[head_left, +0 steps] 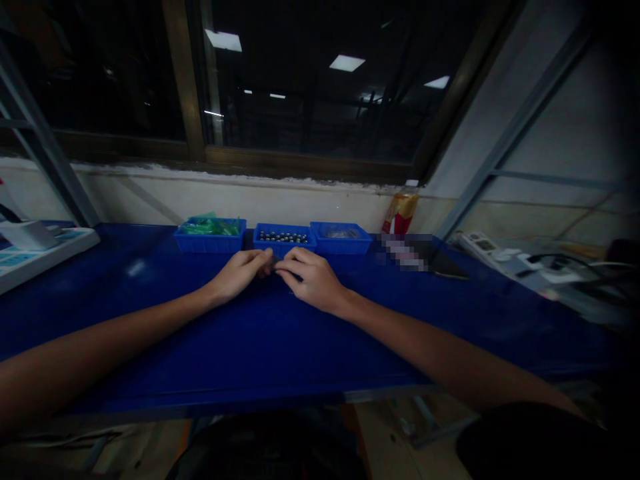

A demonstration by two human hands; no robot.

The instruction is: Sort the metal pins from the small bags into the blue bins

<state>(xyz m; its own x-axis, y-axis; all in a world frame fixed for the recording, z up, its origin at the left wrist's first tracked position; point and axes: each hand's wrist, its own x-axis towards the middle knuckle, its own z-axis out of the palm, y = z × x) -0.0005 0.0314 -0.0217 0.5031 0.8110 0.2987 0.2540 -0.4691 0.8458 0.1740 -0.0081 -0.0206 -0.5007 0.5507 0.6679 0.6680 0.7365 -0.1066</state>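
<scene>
Both hands meet above the blue tabletop (pixel 280 347), fingertips almost touching. My left hand (pixel 244 272) is closed in a pinch, and a small, dim object shows at its fingertips, too blurred to name. My right hand (pixel 313 279) pinches at the same spot from the other side; what lies between its fingers is hidden. Just behind the hands stands a blue bin (pixel 285 245) with rows of small, shiny, round-topped pieces. To its left, another blue bin (pixel 210 244) holds green plastic bags (pixel 213 225). A third blue bin (pixel 341 245) on the right contains clear, thin items.
At the back right stand a bottle with a red and gold label (pixel 400 212) and a dark flat device (pixel 447 265). Power strips (pixel 47 250) with plugs lie at the left edge, and more cables (pixel 560 263) at the right. A window (pixel 310 87) rises behind the table.
</scene>
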